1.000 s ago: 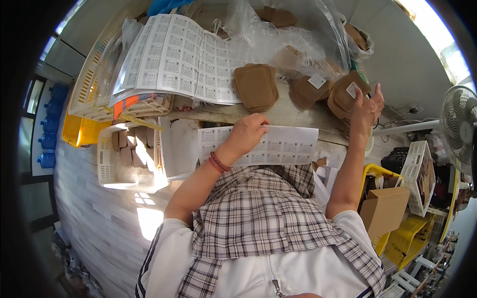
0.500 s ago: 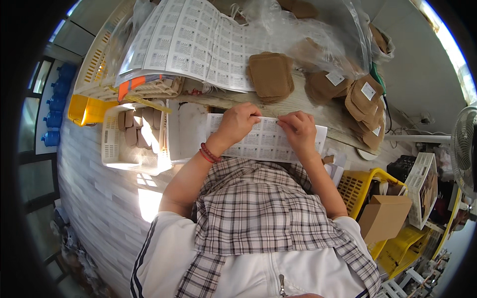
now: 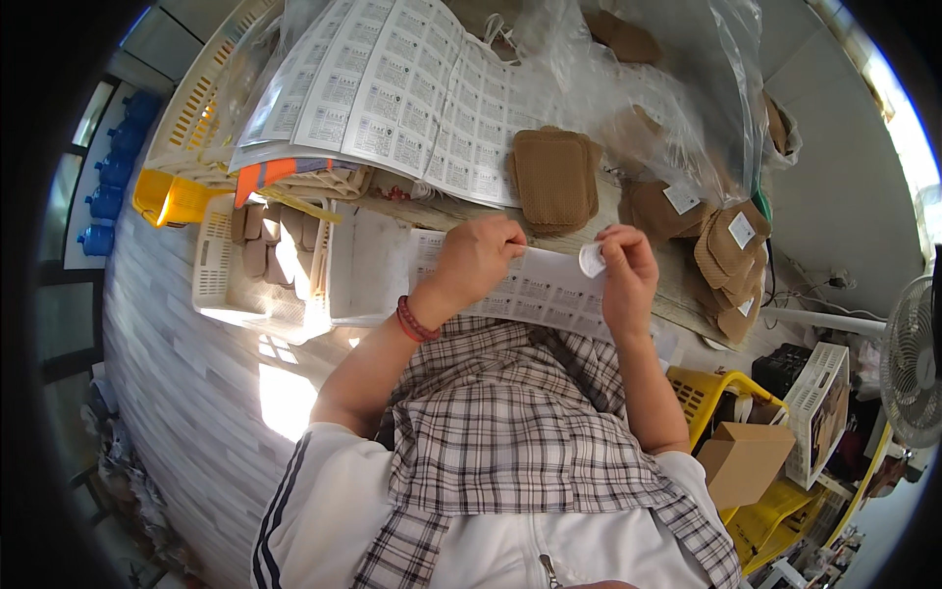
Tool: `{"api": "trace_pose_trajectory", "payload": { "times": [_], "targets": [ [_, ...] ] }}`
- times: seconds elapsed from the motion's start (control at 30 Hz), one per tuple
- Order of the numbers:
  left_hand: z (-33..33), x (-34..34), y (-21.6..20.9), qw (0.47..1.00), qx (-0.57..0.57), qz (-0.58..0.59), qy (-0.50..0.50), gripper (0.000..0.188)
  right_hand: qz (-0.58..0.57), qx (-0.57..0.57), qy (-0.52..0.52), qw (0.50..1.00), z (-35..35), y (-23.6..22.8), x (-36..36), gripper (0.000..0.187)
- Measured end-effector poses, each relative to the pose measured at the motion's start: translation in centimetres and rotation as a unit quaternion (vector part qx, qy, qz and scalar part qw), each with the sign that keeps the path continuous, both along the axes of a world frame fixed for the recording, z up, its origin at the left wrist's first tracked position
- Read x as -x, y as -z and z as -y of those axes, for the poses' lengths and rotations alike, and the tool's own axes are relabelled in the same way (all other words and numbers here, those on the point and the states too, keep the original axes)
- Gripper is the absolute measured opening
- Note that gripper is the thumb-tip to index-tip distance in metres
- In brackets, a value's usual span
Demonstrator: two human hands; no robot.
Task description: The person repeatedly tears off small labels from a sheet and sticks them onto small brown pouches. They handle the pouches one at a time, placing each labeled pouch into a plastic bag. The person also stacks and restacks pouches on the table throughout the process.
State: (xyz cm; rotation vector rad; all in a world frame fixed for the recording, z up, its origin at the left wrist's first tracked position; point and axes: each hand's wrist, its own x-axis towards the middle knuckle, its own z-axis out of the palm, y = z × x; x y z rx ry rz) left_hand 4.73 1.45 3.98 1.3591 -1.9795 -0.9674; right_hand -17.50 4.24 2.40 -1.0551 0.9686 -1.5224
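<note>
A strip of printed white label sheet (image 3: 554, 294) lies across my lap at the table's near edge. My left hand (image 3: 476, 260) pinches its upper edge, fingers closed. My right hand (image 3: 630, 275), also closed, holds a small curled white label (image 3: 592, 259) between thumb and fingers, lifted just above the strip's right part. Beyond my hands sits a stack of brown rounded-square pads (image 3: 554, 182). To the right lie overlapping brown pads (image 3: 718, 257), some bearing a white label. Large printed label sheets (image 3: 392, 98) spread over the table at the far left.
Clear plastic bags (image 3: 677, 108) cover more pads at the back. Left of me stands a white crate (image 3: 211, 260) with brown pieces in it. At the right are a yellow basket (image 3: 692, 393), a cardboard box (image 3: 746, 461) and a fan (image 3: 913, 363).
My right hand has moved right and a little away from the left, and a curled label now shows in its fingers. The left hand stays at the strip. The view has shifted slightly.
</note>
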Motion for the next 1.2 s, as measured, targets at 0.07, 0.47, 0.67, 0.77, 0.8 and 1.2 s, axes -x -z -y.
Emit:
{"api": "trace_pose_trajectory", "payload": {
  "times": [0.07, 0.47, 0.67, 0.77, 0.8, 1.2],
  "targets": [
    [0.2, 0.7, -0.9, 0.996, 0.084, 0.028, 0.023, 0.008, -0.06, -0.037, -0.021, 0.997, 3.9, -0.2, 1.2, 0.005],
    [3.2, 2.5, 2.2, 0.982, 0.171, 0.036, 0.068, 0.005, -0.3, -0.1, -0.01, 0.949, 14.2, 3.2, -0.2, 0.008],
    [3.3, 2.5, 2.3, 0.98, 0.181, 0.038, 0.069, 0.007, -0.305, -0.107, -0.001, 0.946, 14.0, 3.4, -0.4, 0.01],
    [3.3, 2.5, 2.4, 0.98, 0.181, 0.04, 0.07, 0.007, -0.311, -0.101, 0.006, 0.945, 13.9, 3.3, -0.6, 0.01],
    [3.3, 2.5, 2.5, 0.98, 0.182, 0.04, 0.07, 0.007, -0.312, -0.093, 0.008, 0.945, 13.8, 3.2, -0.7, 0.01],
    [3.3, 2.5, 2.4, 0.981, 0.178, 0.04, 0.074, 0.007, -0.284, -0.091, 0.003, 0.954, 13.6, 3.5, -0.7, 0.008]
  ]
}}
